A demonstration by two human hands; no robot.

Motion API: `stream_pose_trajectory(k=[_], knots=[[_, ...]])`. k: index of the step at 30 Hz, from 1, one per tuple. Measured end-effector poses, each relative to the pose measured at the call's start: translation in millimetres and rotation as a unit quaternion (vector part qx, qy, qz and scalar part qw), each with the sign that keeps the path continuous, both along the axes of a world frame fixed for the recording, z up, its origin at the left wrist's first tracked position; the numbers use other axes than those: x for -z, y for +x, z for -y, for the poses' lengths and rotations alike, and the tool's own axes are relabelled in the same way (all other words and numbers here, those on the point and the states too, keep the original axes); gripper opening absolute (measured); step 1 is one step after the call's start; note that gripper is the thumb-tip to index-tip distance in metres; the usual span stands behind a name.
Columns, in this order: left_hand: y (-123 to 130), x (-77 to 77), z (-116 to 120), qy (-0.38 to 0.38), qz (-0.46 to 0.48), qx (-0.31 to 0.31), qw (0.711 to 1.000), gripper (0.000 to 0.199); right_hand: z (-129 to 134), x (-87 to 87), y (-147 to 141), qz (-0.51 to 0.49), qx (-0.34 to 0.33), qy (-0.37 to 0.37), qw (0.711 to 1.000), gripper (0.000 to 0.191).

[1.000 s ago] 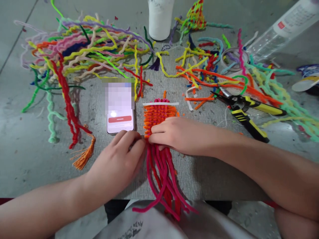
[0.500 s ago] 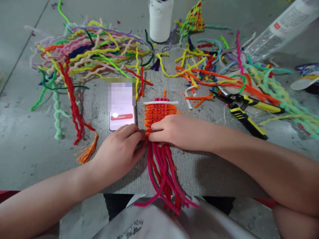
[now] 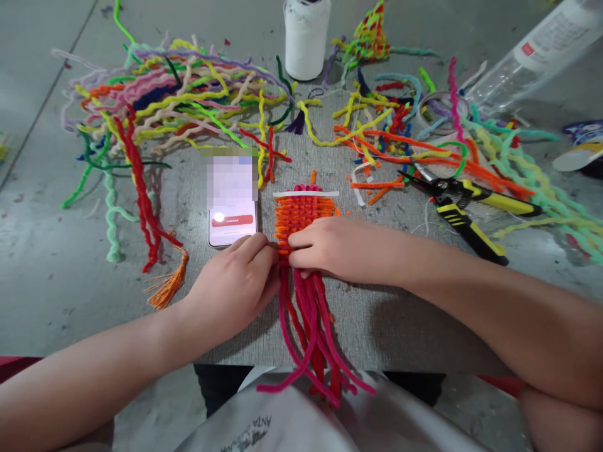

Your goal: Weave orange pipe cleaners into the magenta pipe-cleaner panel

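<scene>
Fingers of the right hand [image 3: 330,251] bend over an orange-and-pink weave [image 3: 301,213], seemingly steadying it; those of the left hand [image 3: 238,270] bunch at its near left edge. Whether either pinches is hidden. The weave lies centrally, its pink strands [image 3: 308,314] trailing nearward, probably clear of the fingers.

Pale grey top [image 3: 292,420], dark "ANTA" lettering [image 3: 257,425] on it, bare forearms [image 3: 113,358]

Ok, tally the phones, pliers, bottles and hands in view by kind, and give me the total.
Phone: 1
Pliers (one pair): 1
Bottles: 2 (white bottle, clear bottle)
Hands: 2 (left hand, right hand)
Total: 6
</scene>
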State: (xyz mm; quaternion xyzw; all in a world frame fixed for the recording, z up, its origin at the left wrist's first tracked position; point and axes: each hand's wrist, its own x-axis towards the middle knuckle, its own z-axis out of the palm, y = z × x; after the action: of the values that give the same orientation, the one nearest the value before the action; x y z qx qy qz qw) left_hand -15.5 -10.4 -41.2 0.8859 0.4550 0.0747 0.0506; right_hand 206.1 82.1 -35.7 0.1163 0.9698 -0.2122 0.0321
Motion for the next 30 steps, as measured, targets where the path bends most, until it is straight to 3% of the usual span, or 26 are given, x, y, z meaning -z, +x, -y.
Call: stream_pose_trajectory(k=[8, 14, 19, 26, 30], knots=[[-2.0, -2.6, 3.8, -0.006, 0.010, -0.012, 1.000, 0.020, -3.7, 9.6, 3.4, -0.041, -0.002, -0.019, 0.999, 0.009], [-2.5, -2.6, 3.8, -0.022, 0.038, -0.015, 0.999, 0.017, -1.0, 5.8, 3.4, -0.043, 0.070, -0.125, 0.989, 0.009], [-2.7, -1.7, 4.0, -0.026, 0.046, -0.018, 0.998, 0.017, 2.6, 1.0, 1.4, -0.048, 0.099, -0.168, 0.980, 0.006], [-0.9, -2.1, 3.4, -0.026, 0.028, -0.021, 0.999, 0.013, 13.9, 6.3, -2.3, -0.078, 0.144, -0.118, 0.979, 0.006], [-1.6, -1.1, 3.1, -0.038, 0.029, -0.029, 0.998, 0.014, 15.1, 10.1, -0.3, -0.072, 0.118, -0.078, 0.987, 0.008]])
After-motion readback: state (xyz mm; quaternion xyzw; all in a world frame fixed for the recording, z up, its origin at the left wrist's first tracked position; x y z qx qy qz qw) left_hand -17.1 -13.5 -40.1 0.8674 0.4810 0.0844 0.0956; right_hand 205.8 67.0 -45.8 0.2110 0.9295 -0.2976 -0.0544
